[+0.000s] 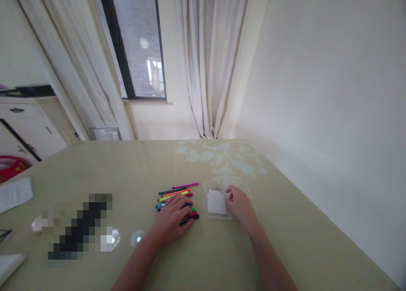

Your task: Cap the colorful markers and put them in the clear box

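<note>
Several coloured felt-tip pens [179, 191] lie side by side on the pale green table [203, 257]. My left hand [173, 219] rests flat on the nearer pens with its fingers stretched over them. A clear plastic pen case [218, 203] with a white card inside lies just right of the pens. My right hand [239, 205] lies on the case's right side, fingers curled at its upper edge.
A blurred dark object [78, 227] lies at the left, with a folded white cloth [14, 193] and small shiny bits [137, 238] nearby. The table's right edge runs close to a wall. Curtains and a window stand behind the far edge.
</note>
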